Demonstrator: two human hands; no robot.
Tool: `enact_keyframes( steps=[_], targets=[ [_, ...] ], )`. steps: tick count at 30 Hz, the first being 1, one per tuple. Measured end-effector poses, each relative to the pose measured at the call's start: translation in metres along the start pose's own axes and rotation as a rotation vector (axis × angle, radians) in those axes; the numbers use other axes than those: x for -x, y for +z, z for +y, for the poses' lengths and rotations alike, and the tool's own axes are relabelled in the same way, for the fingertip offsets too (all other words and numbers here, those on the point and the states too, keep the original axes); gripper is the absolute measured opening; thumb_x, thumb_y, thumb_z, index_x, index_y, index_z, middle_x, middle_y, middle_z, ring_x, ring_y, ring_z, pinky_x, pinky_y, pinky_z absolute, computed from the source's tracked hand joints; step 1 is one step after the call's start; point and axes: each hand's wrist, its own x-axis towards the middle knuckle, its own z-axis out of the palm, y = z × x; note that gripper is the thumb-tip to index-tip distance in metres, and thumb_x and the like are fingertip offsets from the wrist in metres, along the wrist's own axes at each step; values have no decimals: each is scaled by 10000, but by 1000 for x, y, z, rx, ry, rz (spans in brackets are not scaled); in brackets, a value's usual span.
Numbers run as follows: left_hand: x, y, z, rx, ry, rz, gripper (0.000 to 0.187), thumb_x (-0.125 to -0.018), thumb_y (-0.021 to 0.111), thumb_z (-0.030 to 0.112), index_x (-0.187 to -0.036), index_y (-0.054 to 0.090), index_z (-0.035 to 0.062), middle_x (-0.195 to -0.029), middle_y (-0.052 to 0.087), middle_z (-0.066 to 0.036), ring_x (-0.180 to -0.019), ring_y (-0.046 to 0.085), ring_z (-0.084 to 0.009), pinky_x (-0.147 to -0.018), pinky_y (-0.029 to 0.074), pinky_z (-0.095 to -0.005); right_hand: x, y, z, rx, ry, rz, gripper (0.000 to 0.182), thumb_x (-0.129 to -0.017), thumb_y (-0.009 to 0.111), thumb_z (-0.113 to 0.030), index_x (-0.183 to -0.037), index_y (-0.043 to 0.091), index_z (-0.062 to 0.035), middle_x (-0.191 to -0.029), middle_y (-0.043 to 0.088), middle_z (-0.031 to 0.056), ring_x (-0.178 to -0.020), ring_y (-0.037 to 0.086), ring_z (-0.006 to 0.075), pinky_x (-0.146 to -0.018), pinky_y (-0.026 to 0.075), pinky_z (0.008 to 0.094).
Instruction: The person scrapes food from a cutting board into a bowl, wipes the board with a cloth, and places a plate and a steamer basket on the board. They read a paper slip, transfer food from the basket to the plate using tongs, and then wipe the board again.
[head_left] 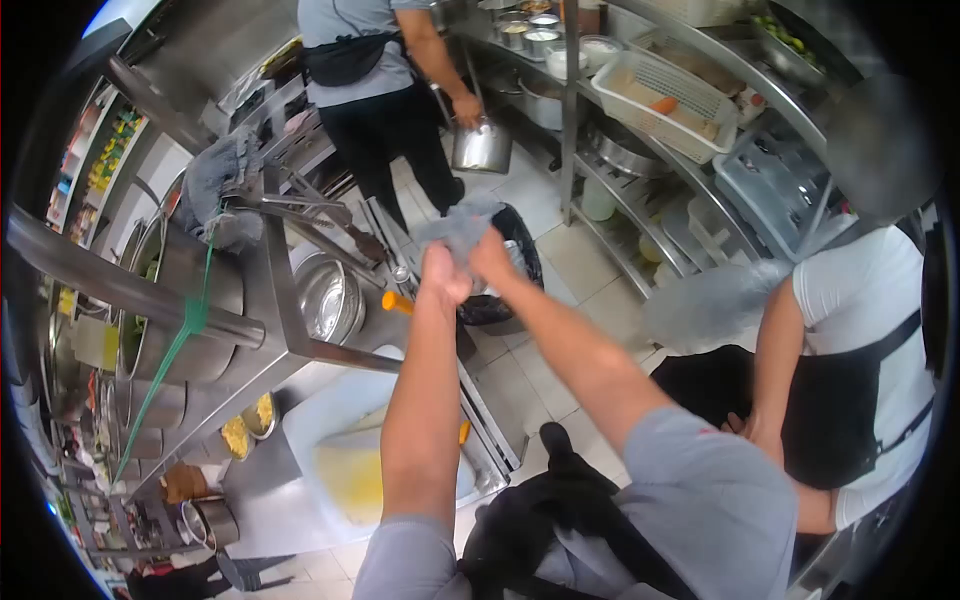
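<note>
Both my arms stretch forward over a bin lined with a black bag (532,238). A crumpled grey cloth (465,222) is gripped in my left hand (445,275) and my right hand (490,258), which are close together. The fingers are closed and partly hidden by the cloth. Inside the bin, some pale contents show beside my right hand. Left of my forearms, an orange handle (397,302) sticks out at the counter's edge. Below it lies a white cutting board (305,425) with a wet yellow patch.
Ahead, a person holds a steel pot (483,146). Another person in a white shirt (870,280) stands close on my right. Metal shelves with a white basket (660,122) line the right side. Steel bowls (328,300) sit on the left counter, under a metal rail (140,275).
</note>
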Motion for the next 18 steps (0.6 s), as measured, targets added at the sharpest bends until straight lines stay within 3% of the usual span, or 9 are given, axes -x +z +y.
enact_keyframes(
  steps=[3,5,7,8,10,11,12,14,18],
  targets=[
    [68,31,-8,-372,225,225,848,-976,453,597,-1599,151,106,-1663,95,-214,-1532,67,-403,-1207,141,-563,-33,-23,9,280,-1,-4,357,-893,536,-203,-1156,624,22,-1083,677,291,-1070,634,454,-941,496,498],
    [61,29,-5,-177,151,333,816,-968,483,597,-1543,277,56,-1588,316,-203,-1472,280,-395,-1188,252,-518,-20,-23,-22,297,6,-134,403,-906,534,-239,-1194,618,29,-1094,672,291,-1081,641,429,-945,499,482],
    [31,5,-13,393,-41,234,664,-985,500,549,-1363,490,3,-1339,583,-181,-1250,551,-355,-1077,419,-495,4,-17,-4,233,-531,-538,430,-921,552,-301,-1202,636,15,-1078,698,244,-1024,676,390,-888,519,466],
    [8,-6,-27,293,118,264,568,-1000,500,507,-1253,551,1,-1209,634,-157,-1108,606,-333,-987,468,-468,-10,-57,-66,381,-104,-1006,488,-955,570,-317,-1283,580,44,-1207,661,204,-1106,636,340,-935,502,415],
    [34,18,-37,-319,377,389,468,-1035,478,419,-1106,615,-23,-1046,679,-165,-924,654,-333,-855,510,-434,-32,-103,-47,-43,257,-701,411,-926,609,-263,-1268,595,-37,-1172,671,197,-1070,656,289,-914,509,438],
    [72,53,-26,-811,462,548,448,-1056,455,373,-1069,618,-44,-1014,672,-197,-883,648,-354,-813,502,-428,-40,-99,4,525,-187,-390,400,-905,603,-219,-1261,617,-39,-1178,695,155,-1063,674,310,-932,503,443],
    [83,74,-43,-741,733,485,391,-1053,461,327,-1056,613,-33,-1043,652,-216,-958,626,-388,-868,486,-434,-33,-98,-9,1182,-56,-640,437,-910,583,-230,-1304,579,-42,-1205,680,176,-1120,646,353,-992,481,428],
    [84,86,-72,-1016,1233,99,151,-852,652,87,-997,637,46,-1083,642,-171,-1062,585,-380,-942,446,-456,-27,-87,19,1220,-73,-776,430,-907,589,-210,-1301,580,-39,-1218,672,181,-1137,636,349,-998,477,426],
    [85,62,-58,-1111,1517,-22,211,-775,683,75,-982,640,75,-1015,646,-146,-984,603,-389,-896,472,-461,13,-102,16,934,-142,-891,420,-900,602,-172,-1296,580,-34,-1244,657,190,-1172,616,343,-1009,470,423]
  ],
)
